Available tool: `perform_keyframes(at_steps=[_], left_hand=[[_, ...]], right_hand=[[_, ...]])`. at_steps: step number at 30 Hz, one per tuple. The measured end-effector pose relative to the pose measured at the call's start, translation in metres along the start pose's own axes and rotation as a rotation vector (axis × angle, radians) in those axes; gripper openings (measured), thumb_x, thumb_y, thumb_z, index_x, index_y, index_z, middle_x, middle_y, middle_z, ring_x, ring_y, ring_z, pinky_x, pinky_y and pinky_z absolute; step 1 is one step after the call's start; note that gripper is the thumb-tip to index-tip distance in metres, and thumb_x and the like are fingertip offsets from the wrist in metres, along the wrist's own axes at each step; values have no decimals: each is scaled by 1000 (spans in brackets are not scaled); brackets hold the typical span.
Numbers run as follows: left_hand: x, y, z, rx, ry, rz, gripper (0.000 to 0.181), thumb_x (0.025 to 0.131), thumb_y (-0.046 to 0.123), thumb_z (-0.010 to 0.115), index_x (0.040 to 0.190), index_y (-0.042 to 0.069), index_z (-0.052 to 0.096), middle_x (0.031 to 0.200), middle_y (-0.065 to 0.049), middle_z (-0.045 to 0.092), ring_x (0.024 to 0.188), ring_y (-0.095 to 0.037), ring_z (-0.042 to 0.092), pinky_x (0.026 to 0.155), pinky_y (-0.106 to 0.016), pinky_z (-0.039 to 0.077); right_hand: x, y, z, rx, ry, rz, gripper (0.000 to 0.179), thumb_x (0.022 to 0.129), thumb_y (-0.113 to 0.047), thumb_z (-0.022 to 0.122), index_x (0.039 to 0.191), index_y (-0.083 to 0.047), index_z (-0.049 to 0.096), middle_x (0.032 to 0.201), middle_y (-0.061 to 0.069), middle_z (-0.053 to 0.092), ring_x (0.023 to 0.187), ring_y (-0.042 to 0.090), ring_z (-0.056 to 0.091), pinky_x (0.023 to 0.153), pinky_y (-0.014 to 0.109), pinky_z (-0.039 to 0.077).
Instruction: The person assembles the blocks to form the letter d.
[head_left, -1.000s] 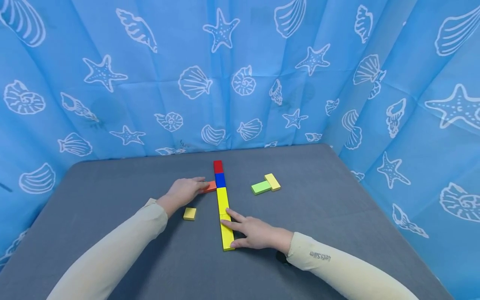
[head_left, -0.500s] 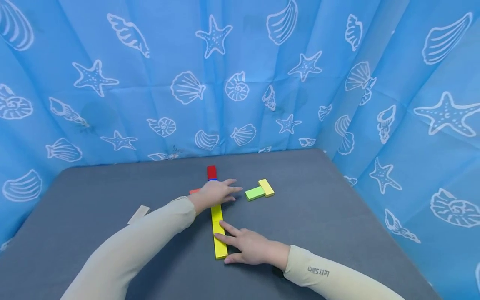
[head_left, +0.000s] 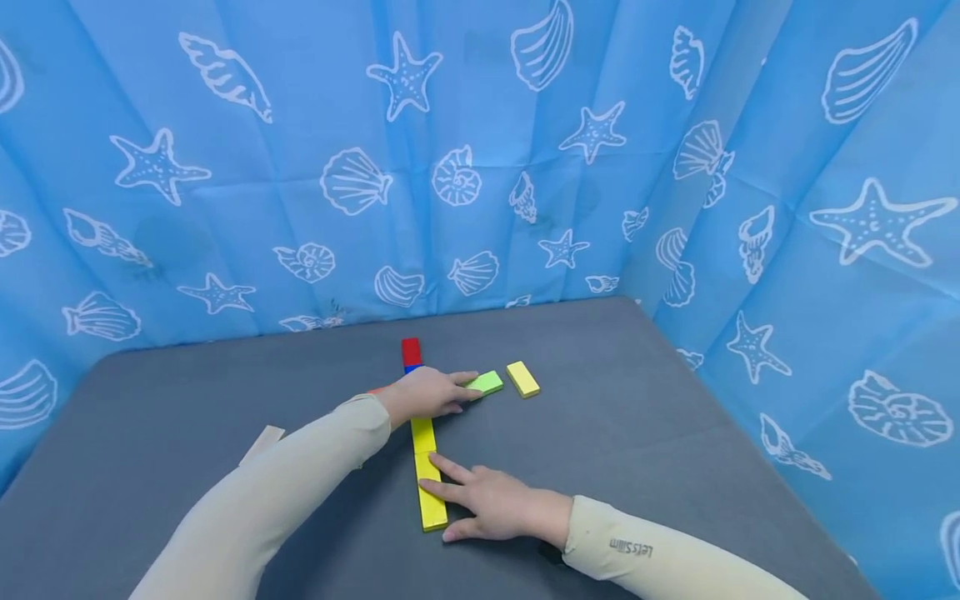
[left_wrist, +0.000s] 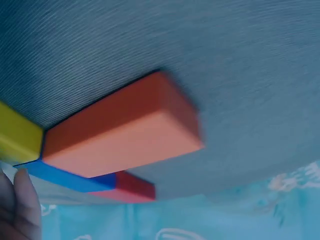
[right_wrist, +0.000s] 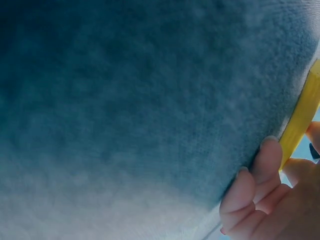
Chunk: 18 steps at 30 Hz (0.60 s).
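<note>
In the head view, a line of flat blocks runs away from me: two yellow blocks (head_left: 431, 505), then a blue block (head_left: 412, 368) and a red block (head_left: 411, 351). An orange block (left_wrist: 125, 132) juts left from beside the blue one, mostly behind my left forearm in the head view. Reaching across the line, my left hand (head_left: 431, 392) holds the left end of a light green block (head_left: 487, 383) between its fingers. My right hand (head_left: 498, 502) rests spread fingers on the nearest yellow block, its thumb at the near right corner.
A pale yellow block (head_left: 522, 379) lies alone right of the green one. Partly behind the left sleeve is a pale wooden piece (head_left: 262, 443). A blue shell-print curtain (head_left: 480, 167) hangs around the back and right of the grey table (head_left: 645, 433).
My left hand has left the orange block, crossed over the line and taken the green block, which has slid left, away from the pale yellow one. The right hand stays on the yellow block.
</note>
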<state>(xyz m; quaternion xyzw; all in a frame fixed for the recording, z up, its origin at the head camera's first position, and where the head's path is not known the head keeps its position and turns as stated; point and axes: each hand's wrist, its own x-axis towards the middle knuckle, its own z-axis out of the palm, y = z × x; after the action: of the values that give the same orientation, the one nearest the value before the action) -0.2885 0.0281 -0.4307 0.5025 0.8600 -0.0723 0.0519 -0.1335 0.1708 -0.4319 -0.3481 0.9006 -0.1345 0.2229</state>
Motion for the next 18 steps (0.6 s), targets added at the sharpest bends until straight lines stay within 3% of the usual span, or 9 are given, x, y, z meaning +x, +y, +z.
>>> perform_keyframes(at_steps=[5, 12, 15, 18], left_hand=[[-4, 1, 1, -5, 29, -73, 52, 93, 41, 62, 143, 34, 50, 147, -9, 46, 74, -21, 67, 76, -29, 54], [10, 11, 0, -14, 56, -74, 48, 96, 32, 60, 143, 35, 50, 137, -7, 56, 90, -22, 68, 81, -29, 53], [12, 10, 1, 15, 74, -90, 46, 97, 24, 61, 140, 36, 53, 129, -4, 62, 90, -19, 68, 81, -28, 54], [9, 8, 2, 31, 111, -93, 45, 95, 21, 63, 137, 37, 56, 121, -4, 64, 77, -17, 66, 73, -26, 54]], right_hand=[[-1, 0, 0, 13, -10, -6, 67, 95, -46, 58, 153, -28, 32, 162, -2, 13, 120, 24, 50, 95, 34, 45], [-2, 1, 1, 29, -13, -14, 66, 96, -46, 56, 154, -27, 31, 162, 0, 12, 121, 24, 50, 94, 34, 46], [-1, 1, 1, 32, -12, -15, 67, 96, -46, 56, 154, -26, 31, 162, 0, 12, 120, 23, 50, 94, 33, 46], [0, 1, 0, 41, -12, -7, 67, 95, -46, 57, 154, -26, 31, 162, 0, 12, 121, 23, 49, 95, 33, 45]])
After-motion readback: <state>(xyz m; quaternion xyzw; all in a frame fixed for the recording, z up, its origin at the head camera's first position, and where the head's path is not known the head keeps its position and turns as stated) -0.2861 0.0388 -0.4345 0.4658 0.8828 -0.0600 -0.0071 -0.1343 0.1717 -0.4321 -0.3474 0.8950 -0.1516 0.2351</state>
